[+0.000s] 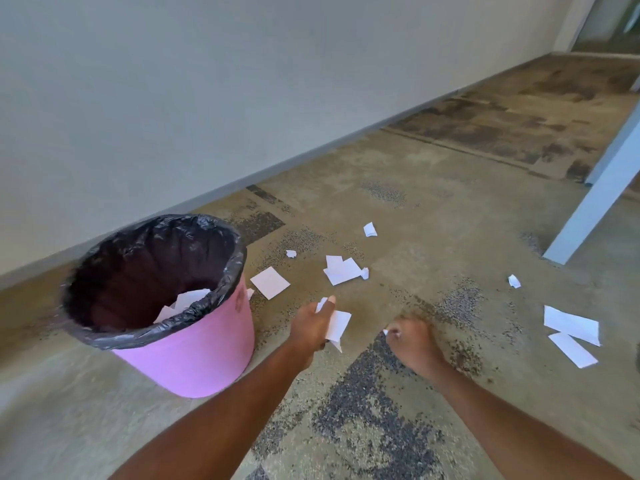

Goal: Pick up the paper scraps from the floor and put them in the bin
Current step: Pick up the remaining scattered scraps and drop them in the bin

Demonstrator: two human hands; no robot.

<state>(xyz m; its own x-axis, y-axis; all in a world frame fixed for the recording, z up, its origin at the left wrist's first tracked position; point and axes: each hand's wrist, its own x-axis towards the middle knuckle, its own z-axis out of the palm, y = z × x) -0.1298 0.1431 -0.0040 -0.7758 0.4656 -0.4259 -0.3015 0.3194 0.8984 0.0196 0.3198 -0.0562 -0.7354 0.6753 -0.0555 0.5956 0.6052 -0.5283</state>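
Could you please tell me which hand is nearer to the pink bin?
Left. The left hand, holding paper scraps, is just right of the pink bin; the right hand, pinching a small scrap, is farther right.

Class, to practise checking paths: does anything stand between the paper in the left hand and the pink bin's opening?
Nothing visible does. The left hand holds its scraps beside the bin, whose mouth stands open, without a lid.

left hand (pixel 311 328): fingers (pixel 330 302) grip paper scraps (pixel 338 325) | right hand (pixel 415 346): fingers curled round small scrap (pixel 385 331)
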